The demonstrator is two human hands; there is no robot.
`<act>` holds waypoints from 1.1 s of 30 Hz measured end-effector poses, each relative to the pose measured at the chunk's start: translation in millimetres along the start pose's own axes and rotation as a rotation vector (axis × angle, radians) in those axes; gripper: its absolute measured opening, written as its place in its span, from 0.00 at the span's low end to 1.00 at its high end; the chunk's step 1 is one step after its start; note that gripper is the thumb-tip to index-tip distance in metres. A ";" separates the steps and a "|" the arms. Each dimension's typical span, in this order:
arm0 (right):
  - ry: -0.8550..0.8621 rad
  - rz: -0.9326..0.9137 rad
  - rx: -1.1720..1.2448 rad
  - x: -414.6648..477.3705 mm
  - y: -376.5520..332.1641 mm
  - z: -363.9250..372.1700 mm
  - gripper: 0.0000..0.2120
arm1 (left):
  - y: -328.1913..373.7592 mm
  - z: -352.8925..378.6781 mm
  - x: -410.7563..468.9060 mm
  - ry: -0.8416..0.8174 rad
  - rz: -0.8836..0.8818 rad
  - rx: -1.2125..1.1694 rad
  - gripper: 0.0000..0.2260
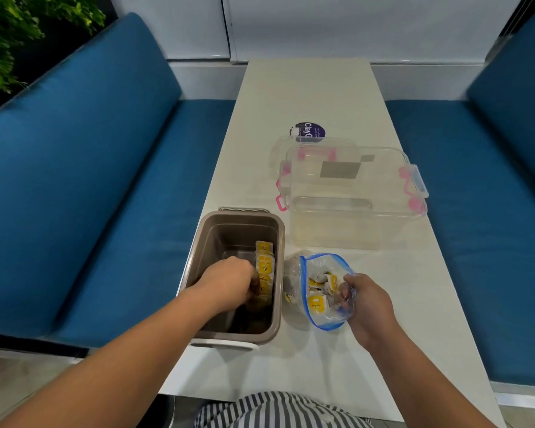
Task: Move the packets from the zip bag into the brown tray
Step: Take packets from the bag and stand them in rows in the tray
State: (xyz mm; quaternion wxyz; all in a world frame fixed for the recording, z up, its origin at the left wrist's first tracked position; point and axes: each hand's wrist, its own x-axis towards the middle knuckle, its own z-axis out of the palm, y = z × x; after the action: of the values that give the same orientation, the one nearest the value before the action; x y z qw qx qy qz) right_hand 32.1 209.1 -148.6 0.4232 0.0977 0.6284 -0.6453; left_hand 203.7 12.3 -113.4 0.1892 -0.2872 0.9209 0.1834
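Now: left hand (235,281) is down inside the brown tray (238,215), fingers curled against the row of yellow packets (264,257). Fingertips are hidden, so I cannot tell if it grips one. Right hand (366,304) pinches the rim of the zip bag (325,264), mouth held open toward me. Bag sits on the bench (306,97), just right of the tray. Partway, I judge: a row is filed, and loose packets (317,302) are left in the bag. Row stands on edge along the tray's right wall, running near-to-far like the tray's long axis.
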 end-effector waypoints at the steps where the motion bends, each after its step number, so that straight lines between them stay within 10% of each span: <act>1: -0.001 0.003 -0.001 0.0 0.0 0.2 0.12 | 0.2 0.6 0.2 0.005 0.000 -0.008 0.09; 20: -0.014 0.003 0.024 -7.0 -0.4 3.1 0.12 | -0.3 -10.8 -4.9 -0.033 -0.002 -0.062 0.05; 33: 0.001 -0.025 0.000 -11.7 3.1 3.8 0.09 | 74.5 -75.1 -17.0 0.351 0.235 -0.193 0.04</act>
State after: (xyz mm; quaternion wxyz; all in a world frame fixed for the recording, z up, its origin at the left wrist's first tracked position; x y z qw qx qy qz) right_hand 43.0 211.1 -142.4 0.4149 0.0904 0.6297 -0.6505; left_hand 153.8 43.8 -23.9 -0.0250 -0.2221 0.9451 0.2385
